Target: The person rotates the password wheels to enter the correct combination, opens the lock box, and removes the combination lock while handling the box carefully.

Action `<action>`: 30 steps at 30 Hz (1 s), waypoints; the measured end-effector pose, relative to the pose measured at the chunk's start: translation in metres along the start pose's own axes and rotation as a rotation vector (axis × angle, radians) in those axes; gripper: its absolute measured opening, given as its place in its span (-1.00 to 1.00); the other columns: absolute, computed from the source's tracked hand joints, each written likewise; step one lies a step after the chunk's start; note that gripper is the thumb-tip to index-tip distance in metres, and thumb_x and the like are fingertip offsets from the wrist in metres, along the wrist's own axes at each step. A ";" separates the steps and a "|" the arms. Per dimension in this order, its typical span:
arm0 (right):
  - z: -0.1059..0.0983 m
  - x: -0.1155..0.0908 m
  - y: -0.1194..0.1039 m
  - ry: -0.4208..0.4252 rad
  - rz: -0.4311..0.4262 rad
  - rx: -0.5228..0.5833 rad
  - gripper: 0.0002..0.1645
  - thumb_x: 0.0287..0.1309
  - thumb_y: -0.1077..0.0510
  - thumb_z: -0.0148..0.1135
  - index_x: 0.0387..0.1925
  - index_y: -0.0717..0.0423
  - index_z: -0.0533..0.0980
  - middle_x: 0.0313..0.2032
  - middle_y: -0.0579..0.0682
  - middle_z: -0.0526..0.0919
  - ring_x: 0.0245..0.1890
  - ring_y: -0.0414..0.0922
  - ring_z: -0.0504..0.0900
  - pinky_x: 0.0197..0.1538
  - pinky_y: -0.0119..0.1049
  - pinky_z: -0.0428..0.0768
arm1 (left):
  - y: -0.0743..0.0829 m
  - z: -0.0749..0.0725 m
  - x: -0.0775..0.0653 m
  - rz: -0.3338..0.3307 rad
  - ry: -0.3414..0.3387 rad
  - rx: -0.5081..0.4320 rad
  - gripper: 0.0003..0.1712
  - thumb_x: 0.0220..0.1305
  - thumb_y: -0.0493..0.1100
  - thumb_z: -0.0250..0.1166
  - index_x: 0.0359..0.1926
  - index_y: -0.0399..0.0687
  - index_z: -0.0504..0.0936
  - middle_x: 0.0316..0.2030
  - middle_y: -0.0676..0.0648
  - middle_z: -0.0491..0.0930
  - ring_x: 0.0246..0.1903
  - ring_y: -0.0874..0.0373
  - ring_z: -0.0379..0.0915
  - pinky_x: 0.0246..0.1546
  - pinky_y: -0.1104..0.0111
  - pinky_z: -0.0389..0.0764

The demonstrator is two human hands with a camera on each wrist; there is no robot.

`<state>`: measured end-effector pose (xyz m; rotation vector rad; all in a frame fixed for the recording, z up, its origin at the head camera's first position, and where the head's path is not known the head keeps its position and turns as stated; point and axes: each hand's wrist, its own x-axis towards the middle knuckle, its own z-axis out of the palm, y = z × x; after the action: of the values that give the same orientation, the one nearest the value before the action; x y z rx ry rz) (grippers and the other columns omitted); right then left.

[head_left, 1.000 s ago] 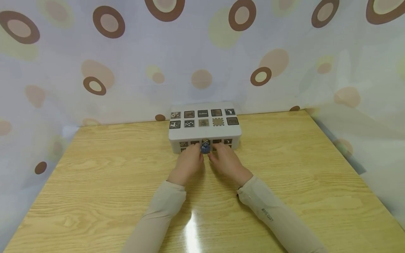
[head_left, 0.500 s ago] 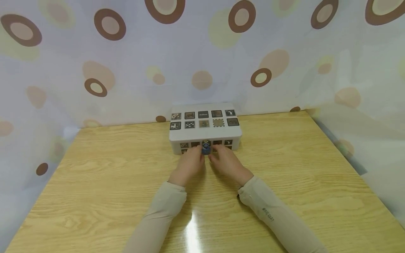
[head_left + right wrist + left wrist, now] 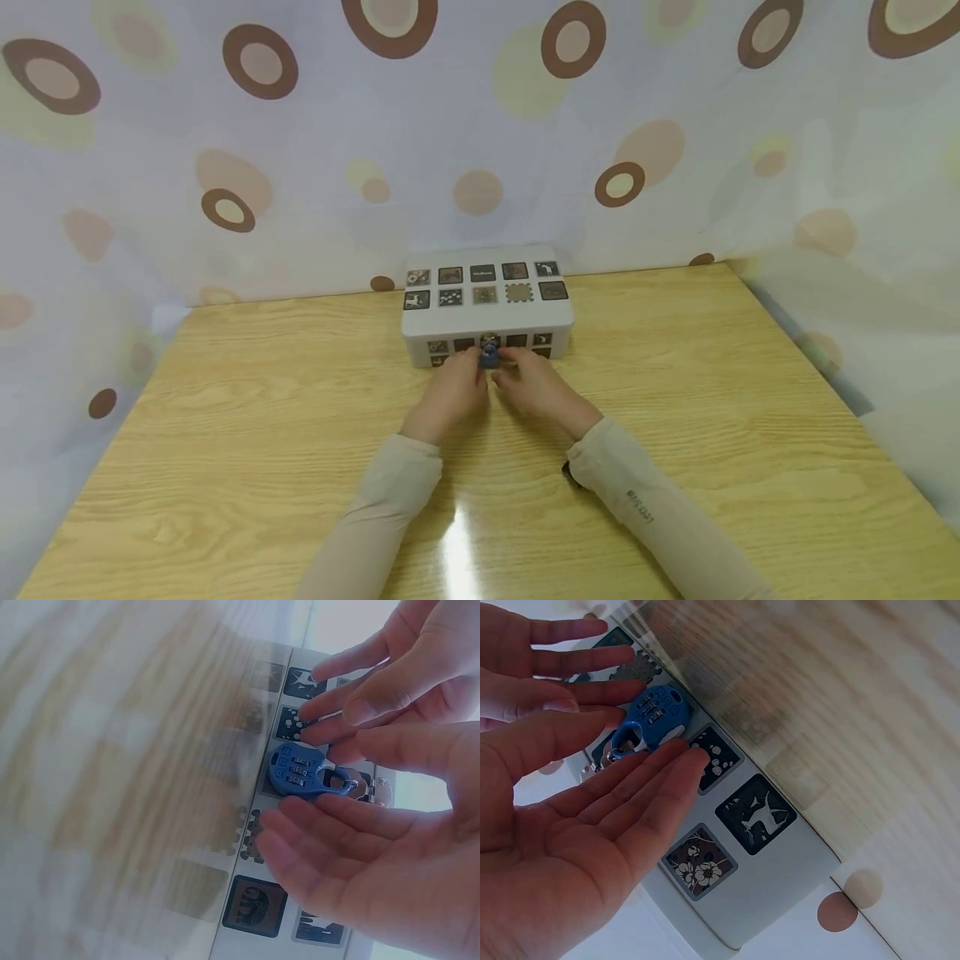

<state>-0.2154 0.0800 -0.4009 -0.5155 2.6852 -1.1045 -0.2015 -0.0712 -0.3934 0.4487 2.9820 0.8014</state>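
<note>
A blue combination padlock (image 3: 296, 769) with several number wheels hangs by its shackle from the metal clasp (image 3: 364, 786) at the front of a white box (image 3: 486, 315). Little square pictures cover the lid and front. My left hand (image 3: 452, 387) is at the padlock's left side, its fingers long and loosely extended, fingertips at the lock's edge in the left wrist view. From the other side, my right hand (image 3: 542, 390) has relaxed, slightly bent fingers next to the lock body. Neither hand encloses the padlock; how firmly the fingertips touch it cannot be told.
The box stands at the back of a light wood table (image 3: 255, 433), close to a white curtain (image 3: 420, 125) with brown and beige circles. More curtain flanks the table on the left and right. Light glares off the tabletop near the front.
The right fingers have come slightly nearer to the padlock. The left hand and box stay practically where they were, apart from a slight shift of the head view.
</note>
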 end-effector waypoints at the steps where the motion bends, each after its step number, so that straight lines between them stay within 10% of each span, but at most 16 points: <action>1: -0.001 0.000 0.001 -0.003 0.000 0.005 -0.45 0.34 0.19 0.09 0.25 0.44 0.32 0.20 0.37 0.40 0.25 0.21 0.35 0.31 0.07 0.39 | 0.000 0.000 0.001 0.002 -0.001 -0.006 -0.76 0.29 -0.41 0.10 -0.04 -0.44 0.49 -0.21 -0.30 0.59 -0.16 -0.13 0.58 -0.19 0.11 0.67; 30: 0.001 0.003 0.006 0.018 0.011 0.129 -0.56 0.28 0.32 0.09 0.15 0.47 0.39 0.05 0.34 0.52 -0.05 0.11 0.61 -0.03 -0.15 0.67 | -0.003 0.001 0.004 -0.021 -0.043 -0.122 -0.59 0.20 -0.46 0.12 0.10 -0.54 0.44 0.00 -0.42 0.53 0.06 -0.24 0.47 0.10 0.03 0.56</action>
<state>-0.2193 0.0822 -0.4066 -0.4705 2.6060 -1.2742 -0.2057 -0.0717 -0.3956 0.4233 2.8729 0.9527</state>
